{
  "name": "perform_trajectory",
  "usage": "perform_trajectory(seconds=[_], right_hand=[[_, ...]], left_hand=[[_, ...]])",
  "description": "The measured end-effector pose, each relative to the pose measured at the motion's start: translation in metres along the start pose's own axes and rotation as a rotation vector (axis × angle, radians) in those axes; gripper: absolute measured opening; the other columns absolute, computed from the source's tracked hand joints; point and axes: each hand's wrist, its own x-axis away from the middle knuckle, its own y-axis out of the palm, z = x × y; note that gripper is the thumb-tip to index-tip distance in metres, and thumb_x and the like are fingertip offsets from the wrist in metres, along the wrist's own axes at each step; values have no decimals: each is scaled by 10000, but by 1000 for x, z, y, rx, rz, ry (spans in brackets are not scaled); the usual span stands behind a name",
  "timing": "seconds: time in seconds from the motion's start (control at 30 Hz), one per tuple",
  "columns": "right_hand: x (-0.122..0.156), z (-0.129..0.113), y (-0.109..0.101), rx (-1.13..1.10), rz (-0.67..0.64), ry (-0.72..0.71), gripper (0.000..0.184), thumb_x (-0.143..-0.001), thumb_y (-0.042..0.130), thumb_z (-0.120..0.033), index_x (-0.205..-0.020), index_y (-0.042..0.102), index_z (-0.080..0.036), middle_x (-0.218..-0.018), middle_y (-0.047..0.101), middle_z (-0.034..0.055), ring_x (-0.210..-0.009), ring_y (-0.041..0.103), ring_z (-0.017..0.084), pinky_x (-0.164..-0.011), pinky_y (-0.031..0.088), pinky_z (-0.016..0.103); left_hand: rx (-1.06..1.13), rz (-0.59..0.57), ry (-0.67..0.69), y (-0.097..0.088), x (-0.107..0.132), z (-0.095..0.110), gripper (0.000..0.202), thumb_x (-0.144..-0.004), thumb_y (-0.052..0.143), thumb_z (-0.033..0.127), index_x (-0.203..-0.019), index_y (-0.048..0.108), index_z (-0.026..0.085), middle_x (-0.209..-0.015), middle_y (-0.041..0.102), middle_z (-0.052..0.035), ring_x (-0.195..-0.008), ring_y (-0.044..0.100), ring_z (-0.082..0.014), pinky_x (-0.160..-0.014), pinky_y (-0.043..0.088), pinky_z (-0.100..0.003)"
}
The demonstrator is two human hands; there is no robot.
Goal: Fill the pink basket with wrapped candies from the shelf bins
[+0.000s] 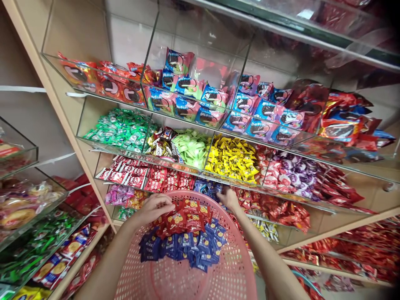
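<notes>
**Sweet-shop shelving, basket held up to the bins**

Facing a pale wooden shelf frame (67, 125) that slopes away to the far right, fitted with tiers of clear acrylic bins (93, 112), each thin-walled, glossy and boxy. Plain beige wall behind the top tier. More clear bins on a second rack at the near left (28, 208), filled with green, red and yellow wrappers.

Top tier: flat glossy biscuit packs (190, 89) in red, blue and pink. Below: small crinkled green sweets (120, 129), pale green ones (192, 146), bright yellow ones (233, 156), then red, white and purple ones (290, 173). Lower still: red-and-white wafer bars (129, 173), laid flat and overlapping.

Near and centre: a pink plastic basket (175, 279), round, with a perforated lattice wall, raised against the lower bins. Inside, at its far side, a heap of dark blue packets (187, 246), small, square and shiny, with red packets (187, 216) printed with orange fruit piled on top.

Left hand (154, 208) at the basket's far left rim, fingers bent down and resting on the red packets; cannot tell whether gripping them or only touching.

Right hand (229, 199) beyond the far rim, reaching into the low bin of matching blue sweets (208, 187); fingers pushed in among the wrappers with tips hidden, so cannot tell how closed.
</notes>
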Motion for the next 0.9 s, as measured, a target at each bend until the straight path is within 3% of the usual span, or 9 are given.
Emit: perform_trajectory(seconds=[0.13, 0.2, 0.27, 0.37, 0.47, 0.57, 0.8, 0.9], right_hand=[[43, -11, -27, -182, 81, -126, 289, -736, 524, -437, -787, 565, -156, -791, 589, 72, -726, 538, 182, -643, 392, 279], [71, -26, -37, -420, 9, -151, 297, -714, 566, -453, -787, 544, -166, -778, 573, 54, -692, 531, 171, -636, 408, 292], [96, -49, -40, -796, -292, -95, 287, -733, 567, -456, -777, 518, -176, -677, 552, 12, -601, 530, 143, -587, 425, 279], [123, -87, -35, -1301, -715, 102, 296, -731, 600, -424, -862, 516, -172, -660, 564, -3, -601, 563, 124, -568, 435, 240], [133, -118, -24, -1528, -995, 188, 313, -772, 537, -428, -906, 546, -145, -673, 581, 11, -582, 565, 104, -550, 425, 210], [133, -136, -13, -1598, -1198, 184, 348, -805, 466, -429, -919, 576, -120, -699, 597, 27, -570, 557, 90, -558, 422, 203], [132, -140, 4, -1633, -1279, 237, 376, -815, 433, -453, -900, 582, -119, -774, 617, 43, -564, 552, 74, -548, 413, 191], [135, -141, 9, -1611, -1193, 224, 372, -809, 464, -478, -837, 573, -124, -764, 611, 37, -546, 546, 70, -537, 416, 191]], left_hand=[[8, 8, 2, 2, -1, -1, 313, -763, 518, 521, -780, 686, 257, -992, 663, 2, -988, 552, -187, -912, 392, -308], [12, 12, -10, 3, -1, 0, 316, -757, 524, 522, -754, 685, 249, -981, 667, 3, -979, 559, -187, -916, 391, -307], [22, 21, -24, 4, -1, 3, 328, -759, 521, 524, -743, 685, 240, -970, 671, -1, -964, 569, -187, -923, 390, -309], [84, 38, -52, 3, 2, 9, 344, -777, 498, 522, -839, 684, 239, -997, 668, -16, -964, 576, -183, -916, 407, -312], [163, 57, -74, 3, 4, 13, 362, -805, 465, 507, -982, 661, 259, -1077, 649, -22, -1014, 564, -175, -921, 417, -316], [169, 60, -75, 3, 5, 12, 355, -801, 479, 504, -893, 699, 241, -1070, 647, -32, -1034, 554, -172, -951, 402, -317], [133, 45, -51, 2, 6, 3, 307, -751, 559, 497, -755, 690, 219, -1088, 627, -45, -1061, 529, -189, -957, 384, -317], [155, 23, -28, 0, 6, 3, 286, -753, 566, 467, -704, 648, 198, -1112, 610, -48, -1058, 534, -190, -940, 388, -309]])
